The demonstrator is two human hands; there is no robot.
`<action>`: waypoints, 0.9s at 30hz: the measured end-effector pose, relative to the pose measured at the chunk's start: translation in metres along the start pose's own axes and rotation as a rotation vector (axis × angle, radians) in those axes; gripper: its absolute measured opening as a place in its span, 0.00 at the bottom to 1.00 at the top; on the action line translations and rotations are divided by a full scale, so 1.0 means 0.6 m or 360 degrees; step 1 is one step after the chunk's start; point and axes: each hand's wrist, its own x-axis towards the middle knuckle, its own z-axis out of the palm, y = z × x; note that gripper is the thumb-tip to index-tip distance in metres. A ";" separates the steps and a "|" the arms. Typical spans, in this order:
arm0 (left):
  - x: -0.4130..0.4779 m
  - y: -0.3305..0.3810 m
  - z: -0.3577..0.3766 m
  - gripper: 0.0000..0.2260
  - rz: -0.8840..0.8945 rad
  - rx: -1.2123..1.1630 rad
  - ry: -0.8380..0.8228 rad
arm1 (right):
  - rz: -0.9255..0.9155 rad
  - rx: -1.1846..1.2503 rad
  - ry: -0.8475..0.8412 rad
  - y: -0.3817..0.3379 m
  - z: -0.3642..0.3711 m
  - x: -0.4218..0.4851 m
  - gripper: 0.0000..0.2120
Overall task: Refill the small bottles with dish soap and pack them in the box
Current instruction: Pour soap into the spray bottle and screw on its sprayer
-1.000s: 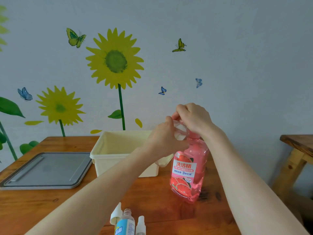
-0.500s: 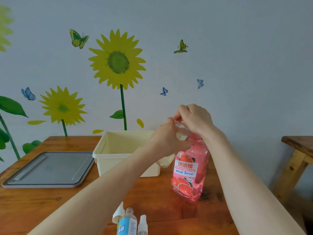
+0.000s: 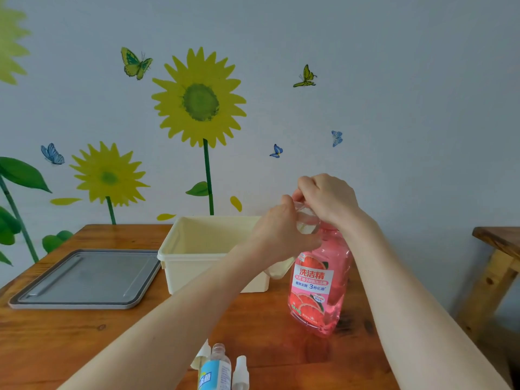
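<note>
Your left hand still grips a small clear bottle; your right hand keeps pinching its top above the pink dish soap bottle; nothing packed.

The top of the pink soap bottle is hidden behind the left hand and right hand. Something small and clear sits in their grip, but it is too covered to tell what it is. The left arm hides part of the cream box. The bottom edge cuts off a small bottle and two white spray tops.
</note>
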 end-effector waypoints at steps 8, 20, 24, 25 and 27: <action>-0.003 0.000 -0.009 0.23 0.0017 0.0024 -0.0017 | 0.0001 0.0013 -0.0071 -0.007 -0.007 -0.004 0.20; -0.009 -0.006 0.005 0.23 0.0070 -0.0022 0.0077 | 0.0023 0.0040 -0.0053 -0.008 -0.004 -0.008 0.20; -0.004 0.002 -0.011 0.23 0.0085 -0.0028 0.0105 | 0.0051 0.0138 -0.0104 -0.012 -0.019 0.002 0.21; -0.002 0.002 -0.011 0.23 0.0088 -0.0026 0.0120 | 0.0052 0.0161 -0.0084 -0.011 -0.020 0.003 0.21; -0.003 0.001 -0.003 0.23 0.0065 -0.0031 0.0114 | 0.0041 0.0137 -0.0040 -0.008 -0.014 0.000 0.21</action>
